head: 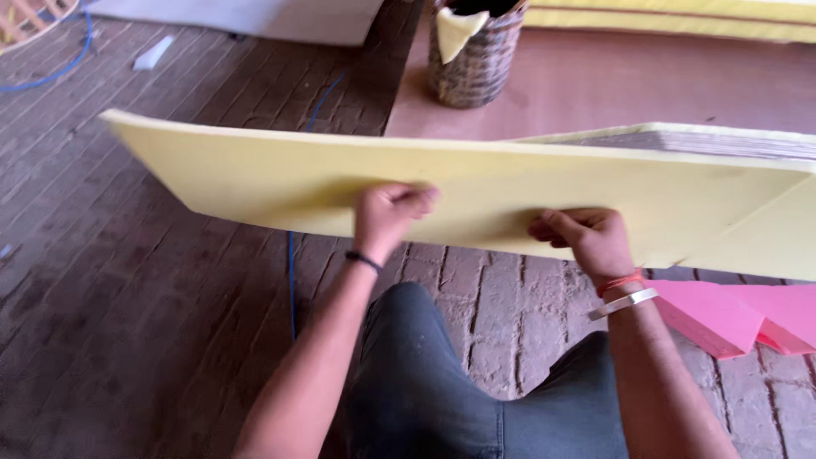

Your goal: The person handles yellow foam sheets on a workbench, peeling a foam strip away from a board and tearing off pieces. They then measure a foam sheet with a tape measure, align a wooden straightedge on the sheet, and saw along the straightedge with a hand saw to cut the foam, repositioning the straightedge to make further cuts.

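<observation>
A long pale yellow foam sheet (255,174) stretches across the view, lifted off the brick floor, its left end pointing away to the upper left. My left hand (387,214) grips its near edge at the middle, fingers curled over the foam. My right hand (591,240) pinches the same edge a little to the right, with an orange thread and a metal bangle on the wrist. At the right the sheet folds back on itself over a brown board (612,85).
A woven cylindrical bin (476,55) with a yellow scrap stands on the brown board. Pink foam pieces (739,314) lie at the lower right. A blue cable (291,272) runs over the brick floor. More yellow foam (680,17) lies at the top right.
</observation>
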